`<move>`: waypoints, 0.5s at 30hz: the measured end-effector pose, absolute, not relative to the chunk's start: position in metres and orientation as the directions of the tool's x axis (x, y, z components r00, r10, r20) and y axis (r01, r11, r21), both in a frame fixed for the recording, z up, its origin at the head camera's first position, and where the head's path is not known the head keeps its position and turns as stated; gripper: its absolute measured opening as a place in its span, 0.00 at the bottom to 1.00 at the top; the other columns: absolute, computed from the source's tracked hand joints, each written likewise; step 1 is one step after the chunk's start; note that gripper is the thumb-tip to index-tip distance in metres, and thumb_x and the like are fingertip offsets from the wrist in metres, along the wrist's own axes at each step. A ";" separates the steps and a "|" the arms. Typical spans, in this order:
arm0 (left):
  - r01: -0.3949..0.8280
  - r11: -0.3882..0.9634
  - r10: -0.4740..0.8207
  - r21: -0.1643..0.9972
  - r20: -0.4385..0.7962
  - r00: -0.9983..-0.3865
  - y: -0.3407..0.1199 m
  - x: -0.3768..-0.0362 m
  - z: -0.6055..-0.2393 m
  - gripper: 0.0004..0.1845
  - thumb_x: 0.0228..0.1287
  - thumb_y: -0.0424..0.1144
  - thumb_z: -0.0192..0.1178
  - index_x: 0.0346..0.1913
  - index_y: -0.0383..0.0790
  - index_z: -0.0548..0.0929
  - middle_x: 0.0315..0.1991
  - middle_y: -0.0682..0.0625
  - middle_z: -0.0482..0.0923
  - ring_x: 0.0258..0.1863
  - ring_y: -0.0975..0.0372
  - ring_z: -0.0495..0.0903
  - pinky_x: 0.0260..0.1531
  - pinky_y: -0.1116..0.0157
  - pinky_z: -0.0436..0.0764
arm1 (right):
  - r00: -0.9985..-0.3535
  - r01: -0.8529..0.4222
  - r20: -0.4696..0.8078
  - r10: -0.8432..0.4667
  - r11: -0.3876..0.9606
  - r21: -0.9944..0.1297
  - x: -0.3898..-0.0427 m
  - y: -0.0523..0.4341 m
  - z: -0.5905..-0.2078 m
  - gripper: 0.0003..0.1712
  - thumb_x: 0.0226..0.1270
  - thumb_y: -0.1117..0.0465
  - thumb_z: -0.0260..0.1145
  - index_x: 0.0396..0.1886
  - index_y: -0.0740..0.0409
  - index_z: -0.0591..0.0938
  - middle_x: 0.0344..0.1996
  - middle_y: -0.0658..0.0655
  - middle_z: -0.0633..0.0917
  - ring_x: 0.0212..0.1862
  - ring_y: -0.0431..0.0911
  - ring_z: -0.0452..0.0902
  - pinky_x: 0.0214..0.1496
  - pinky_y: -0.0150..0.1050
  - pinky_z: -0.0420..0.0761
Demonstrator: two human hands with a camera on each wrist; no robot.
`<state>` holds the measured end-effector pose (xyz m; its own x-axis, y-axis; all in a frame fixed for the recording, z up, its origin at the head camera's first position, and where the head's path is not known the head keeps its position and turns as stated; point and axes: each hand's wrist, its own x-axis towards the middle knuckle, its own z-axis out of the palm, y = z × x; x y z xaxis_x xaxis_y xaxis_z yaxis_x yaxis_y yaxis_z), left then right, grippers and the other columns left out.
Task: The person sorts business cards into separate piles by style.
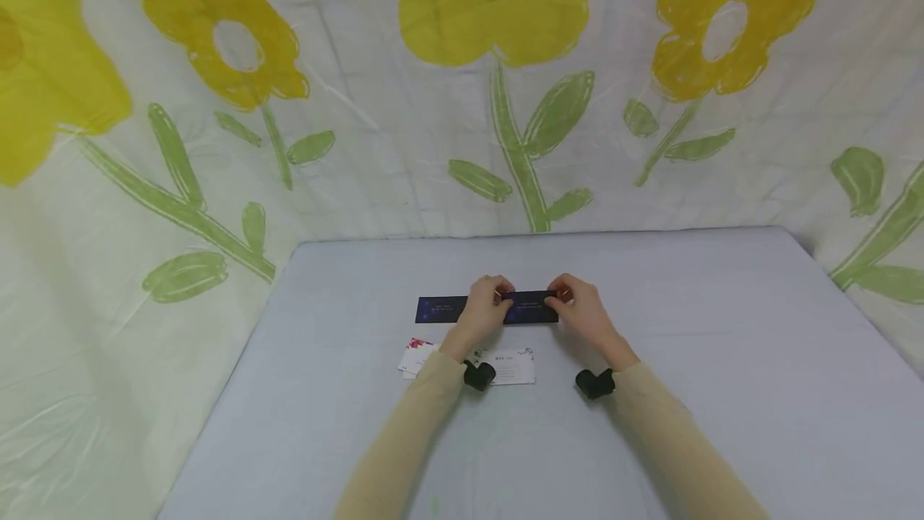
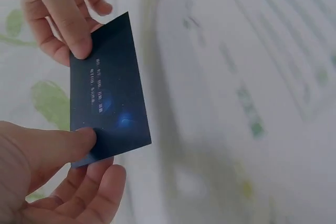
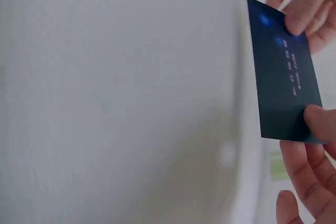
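Observation:
A dark blue card (image 1: pixel 532 307) with small pale print is held between both hands over the table. My left hand (image 1: pixel 484 310) pinches its left end, thumb on the printed face and fingers behind. At the other end my right hand (image 1: pixel 583 313) pinches it the same way. Both wrist views show the card (image 2: pixel 111 90) (image 3: pixel 283 72) with a glowing blue spot near the left-hand end. Another dark blue card (image 1: pixel 438 310) lies on the table left of the left hand, partly hidden behind it.
Nearer the body lie white cards: one with red floral print (image 1: pixel 416 355), and one with dark text (image 1: pixel 514 366), partly covered by the left forearm. They rest on a pale table (image 1: pixel 346 424). Behind it hangs a curtain (image 1: pixel 390 143) painted with yellow flowers.

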<state>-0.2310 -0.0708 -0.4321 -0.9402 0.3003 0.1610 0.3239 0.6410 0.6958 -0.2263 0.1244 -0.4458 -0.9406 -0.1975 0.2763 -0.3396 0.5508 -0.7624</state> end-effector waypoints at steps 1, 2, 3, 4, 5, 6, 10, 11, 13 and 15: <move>0.331 0.626 0.312 0.706 0.163 -0.936 -0.069 -0.229 -0.429 0.07 0.60 0.27 0.59 0.42 0.33 0.79 0.39 0.44 0.76 0.36 0.58 0.74 0.39 0.67 0.74 | -0.942 -0.334 0.276 -0.188 0.542 -0.771 -0.224 0.128 -0.443 0.07 0.58 0.70 0.66 0.36 0.66 0.79 0.29 0.59 0.79 0.33 0.50 0.75 0.34 0.38 0.75; 0.338 0.612 0.326 0.715 0.161 -0.932 -0.068 -0.228 -0.426 0.07 0.60 0.27 0.59 0.42 0.33 0.80 0.39 0.44 0.77 0.36 0.58 0.75 0.38 0.68 0.75 | -0.945 -0.327 0.272 -0.181 0.537 -0.778 -0.221 0.133 -0.440 0.07 0.58 0.69 0.66 0.37 0.65 0.79 0.29 0.58 0.80 0.33 0.49 0.75 0.34 0.37 0.74; 0.344 0.596 0.341 0.726 0.159 -0.926 -0.066 -0.226 -0.423 0.07 0.59 0.27 0.59 0.42 0.33 0.80 0.39 0.44 0.78 0.36 0.58 0.76 0.38 0.69 0.75 | -0.949 -0.316 0.265 -0.173 0.534 -0.784 -0.218 0.137 -0.437 0.08 0.58 0.68 0.67 0.37 0.65 0.80 0.29 0.58 0.80 0.32 0.48 0.75 0.33 0.36 0.74; 0.348 0.581 0.357 0.736 0.155 -0.921 -0.065 -0.224 -0.420 0.08 0.59 0.27 0.60 0.42 0.34 0.80 0.40 0.44 0.79 0.35 0.58 0.77 0.37 0.69 0.76 | -0.952 -0.305 0.252 -0.171 0.534 -0.789 -0.214 0.142 -0.433 0.08 0.58 0.67 0.67 0.37 0.65 0.80 0.29 0.58 0.80 0.32 0.48 0.75 0.32 0.35 0.73; 0.348 0.559 0.371 0.752 0.149 -0.917 -0.063 -0.221 -0.417 0.08 0.59 0.27 0.60 0.42 0.33 0.80 0.40 0.44 0.79 0.35 0.58 0.78 0.36 0.70 0.76 | -0.955 -0.295 0.239 -0.174 0.534 -0.792 -0.211 0.147 -0.430 0.09 0.58 0.66 0.67 0.38 0.65 0.80 0.30 0.58 0.81 0.32 0.48 0.74 0.32 0.34 0.73; 0.348 0.542 0.385 0.765 0.142 -0.912 -0.061 -0.219 -0.414 0.09 0.59 0.28 0.61 0.42 0.32 0.80 0.40 0.44 0.80 0.34 0.58 0.78 0.35 0.70 0.76 | -0.959 -0.283 0.222 -0.177 0.536 -0.796 -0.207 0.151 -0.427 0.10 0.57 0.65 0.68 0.38 0.65 0.80 0.30 0.58 0.81 0.31 0.47 0.74 0.31 0.34 0.73; 0.345 0.497 0.432 0.796 0.118 -0.894 -0.054 -0.209 -0.407 0.09 0.57 0.28 0.62 0.41 0.30 0.80 0.36 0.44 0.80 0.30 0.61 0.77 0.30 0.74 0.75 | -0.969 -0.227 0.134 -0.208 0.529 -0.818 -0.194 0.169 -0.421 0.12 0.58 0.62 0.68 0.38 0.65 0.80 0.30 0.57 0.80 0.29 0.46 0.73 0.28 0.33 0.71; 0.341 0.495 0.440 0.799 0.107 -0.891 -0.053 -0.207 -0.406 0.09 0.56 0.28 0.63 0.40 0.30 0.80 0.35 0.45 0.79 0.29 0.62 0.76 0.29 0.74 0.75 | -0.970 -0.212 0.113 -0.214 0.526 -0.824 -0.191 0.172 -0.420 0.12 0.57 0.62 0.68 0.38 0.65 0.80 0.30 0.57 0.80 0.29 0.45 0.73 0.27 0.33 0.71; 0.334 0.505 0.457 0.795 0.082 -0.886 -0.049 -0.202 -0.408 0.08 0.56 0.28 0.64 0.39 0.31 0.80 0.32 0.46 0.78 0.27 0.65 0.74 0.28 0.75 0.73 | -0.973 -0.182 0.073 -0.221 0.525 -0.831 -0.187 0.178 -0.422 0.13 0.57 0.61 0.69 0.38 0.65 0.79 0.30 0.57 0.79 0.29 0.45 0.73 0.27 0.33 0.71; 0.329 0.517 0.472 0.790 0.057 -0.880 -0.046 -0.198 -0.411 0.07 0.55 0.28 0.64 0.38 0.32 0.80 0.30 0.48 0.77 0.26 0.66 0.72 0.28 0.75 0.73 | -0.974 -0.161 0.046 -0.223 0.530 -0.833 -0.182 0.181 -0.424 0.14 0.56 0.61 0.69 0.38 0.65 0.78 0.28 0.56 0.78 0.29 0.44 0.72 0.27 0.33 0.70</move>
